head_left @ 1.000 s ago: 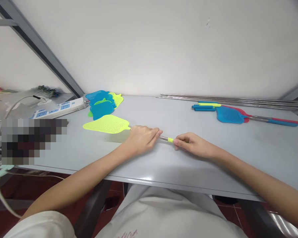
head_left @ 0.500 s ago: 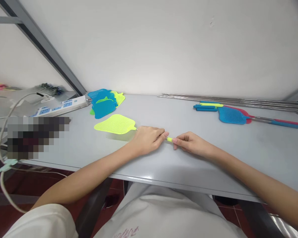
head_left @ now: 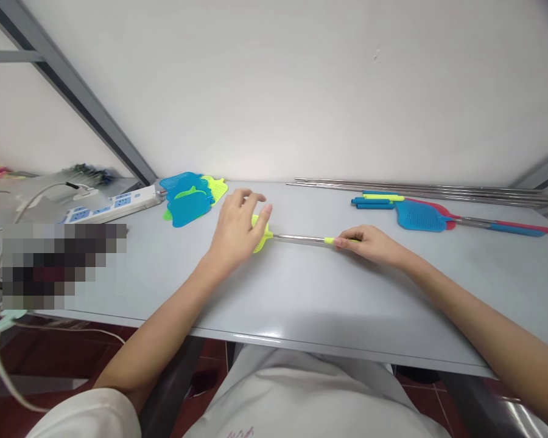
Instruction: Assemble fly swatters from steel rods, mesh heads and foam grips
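My right hand (head_left: 365, 244) is closed round the yellow handle of a fly swatter (head_left: 299, 238). The swatter's metal rod shows between the handle and its yellow mesh head, which is partly hidden behind my left hand (head_left: 242, 226). That left hand hovers with its fingers apart and curved, gripping nothing. Beyond it lies a pile of loose swatter heads (head_left: 190, 208) in blue, green and yellow.
Thin metal rods (head_left: 420, 190) lie along the wall. In front of them are several handle tubes (head_left: 378, 199) and blue and red fly swatters (head_left: 422, 217). At left sit a power strip (head_left: 114, 207), white cables and a pixelated dark patch (head_left: 64, 261).
My left hand has let go of the rod, opened and moved left over the yellow head. The swatter has shifted right, and my right hand now holds farther along the handle.
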The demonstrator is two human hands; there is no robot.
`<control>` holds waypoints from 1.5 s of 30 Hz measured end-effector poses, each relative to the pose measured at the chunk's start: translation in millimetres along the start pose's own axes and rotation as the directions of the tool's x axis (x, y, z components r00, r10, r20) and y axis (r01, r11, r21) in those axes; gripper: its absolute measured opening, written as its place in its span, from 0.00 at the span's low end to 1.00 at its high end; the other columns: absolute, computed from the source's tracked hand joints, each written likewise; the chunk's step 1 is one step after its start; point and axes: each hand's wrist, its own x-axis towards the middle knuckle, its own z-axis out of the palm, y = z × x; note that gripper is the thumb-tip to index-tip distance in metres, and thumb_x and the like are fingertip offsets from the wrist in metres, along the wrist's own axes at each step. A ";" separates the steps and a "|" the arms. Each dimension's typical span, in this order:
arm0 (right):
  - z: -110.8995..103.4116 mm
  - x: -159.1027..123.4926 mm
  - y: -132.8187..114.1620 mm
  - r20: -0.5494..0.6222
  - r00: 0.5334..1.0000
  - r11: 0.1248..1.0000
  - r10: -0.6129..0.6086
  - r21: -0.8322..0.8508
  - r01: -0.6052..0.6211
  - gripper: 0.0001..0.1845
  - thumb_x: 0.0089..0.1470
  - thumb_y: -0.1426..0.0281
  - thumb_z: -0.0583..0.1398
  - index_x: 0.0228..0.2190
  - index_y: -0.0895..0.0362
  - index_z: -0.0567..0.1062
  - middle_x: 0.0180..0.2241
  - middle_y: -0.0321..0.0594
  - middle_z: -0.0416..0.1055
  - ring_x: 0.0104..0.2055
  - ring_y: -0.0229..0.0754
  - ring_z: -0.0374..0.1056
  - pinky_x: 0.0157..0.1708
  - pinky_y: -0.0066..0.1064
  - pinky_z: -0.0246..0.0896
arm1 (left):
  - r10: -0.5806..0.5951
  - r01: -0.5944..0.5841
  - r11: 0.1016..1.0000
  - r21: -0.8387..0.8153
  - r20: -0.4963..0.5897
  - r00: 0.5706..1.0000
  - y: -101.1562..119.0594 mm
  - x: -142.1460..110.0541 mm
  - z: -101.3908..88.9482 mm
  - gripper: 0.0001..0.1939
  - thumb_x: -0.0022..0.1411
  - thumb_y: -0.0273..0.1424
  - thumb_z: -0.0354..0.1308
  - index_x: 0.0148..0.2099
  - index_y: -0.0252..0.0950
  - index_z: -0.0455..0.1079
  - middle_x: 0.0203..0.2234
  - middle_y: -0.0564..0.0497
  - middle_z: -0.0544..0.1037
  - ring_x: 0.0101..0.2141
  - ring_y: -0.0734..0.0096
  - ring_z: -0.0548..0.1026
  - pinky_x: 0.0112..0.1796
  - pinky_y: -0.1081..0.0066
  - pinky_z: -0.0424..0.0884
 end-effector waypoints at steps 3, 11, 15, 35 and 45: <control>-6.9 3.6 8.9 -0.031 1.000 1.000 -0.006 0.007 0.006 0.27 0.49 0.48 0.52 0.27 0.58 0.76 0.20 0.34 0.58 0.23 0.33 0.50 0.24 0.28 0.42 | -0.246 0.242 0.969 0.045 0.096 0.965 -18.1 5.8 1.9 0.26 0.60 0.44 0.46 0.55 0.32 0.60 0.49 0.38 0.63 0.52 0.50 0.58 0.52 0.54 0.54; -24.5 2.5 18.0 -0.124 0.992 0.997 -0.011 0.078 0.021 0.26 0.47 0.48 0.54 0.28 0.58 0.76 0.21 0.36 0.58 0.24 0.34 0.50 0.24 0.28 0.42 | -0.557 0.628 0.590 -0.507 0.309 0.771 -52.4 21.8 0.4 0.40 0.46 0.42 0.63 0.58 0.35 0.54 0.47 0.40 0.69 0.45 0.56 0.70 0.44 0.60 0.66; -30.1 0.1 16.4 -0.166 0.985 0.995 -0.042 0.078 0.056 0.26 0.49 0.48 0.52 0.27 0.59 0.74 0.20 0.35 0.54 0.24 0.34 0.48 0.24 0.28 0.41 | -0.369 0.635 0.266 -0.725 0.532 0.762 -51.4 23.7 -6.0 0.27 0.48 0.37 0.64 0.50 0.35 0.66 0.40 0.44 0.75 0.43 0.60 0.73 0.43 0.66 0.69; -10.0 -2.6 10.3 0.191 0.978 0.981 -0.082 0.187 0.046 0.26 0.54 0.51 0.49 0.22 0.61 0.66 0.18 0.33 0.54 0.20 0.30 0.48 0.22 0.26 0.43 | -0.219 0.700 0.284 -0.655 0.667 0.712 -50.1 14.7 10.7 0.19 0.42 0.35 0.68 0.39 0.36 0.74 0.40 0.45 0.77 0.37 0.63 0.76 0.42 0.64 0.72; 2.9 -5.7 0.8 0.283 0.959 0.945 -0.004 0.314 -0.089 0.27 0.52 0.49 0.49 0.20 0.60 0.64 0.16 0.31 0.49 0.17 0.28 0.44 0.16 0.23 0.38 | -0.191 0.695 0.292 -0.657 0.672 0.716 -39.9 7.0 19.4 0.23 0.40 0.35 0.69 0.41 0.34 0.73 0.40 0.43 0.77 0.39 0.60 0.76 0.41 0.65 0.73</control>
